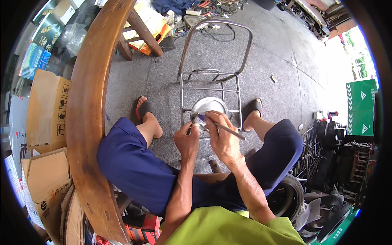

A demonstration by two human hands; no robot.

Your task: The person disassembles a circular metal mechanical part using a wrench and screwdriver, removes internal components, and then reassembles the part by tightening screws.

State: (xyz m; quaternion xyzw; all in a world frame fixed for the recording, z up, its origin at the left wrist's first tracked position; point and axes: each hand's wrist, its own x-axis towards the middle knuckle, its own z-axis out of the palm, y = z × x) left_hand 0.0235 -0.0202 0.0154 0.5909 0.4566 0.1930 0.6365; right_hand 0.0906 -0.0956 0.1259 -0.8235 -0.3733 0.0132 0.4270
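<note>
My left hand (pixel 187 139) is closed on a small dark metal piece (pixel 194 117), whose kind I cannot make out. Close beside it, my right hand (pixel 224 139) grips a slim grey metal rod (pixel 232 131) that sticks out past the knuckles. A small purple bit (pixel 201 117) shows by the right fingertips, where the two hands almost meet. Just beyond the fingers, a round silvery metal plate (pixel 210 102) lies on a metal tube chair frame (pixel 183 98), partly hidden by the hands. The frame stands between my feet.
A long wooden bench (pixel 87 102) runs along the left, with cardboard boxes (pixel 47 110) beyond it. Cables and clutter (pixel 212 8) lie at the back. Right are a tyre (pixel 290 196), metal scrap (pixel 312 157) and a green panel (pixel 361 108).
</note>
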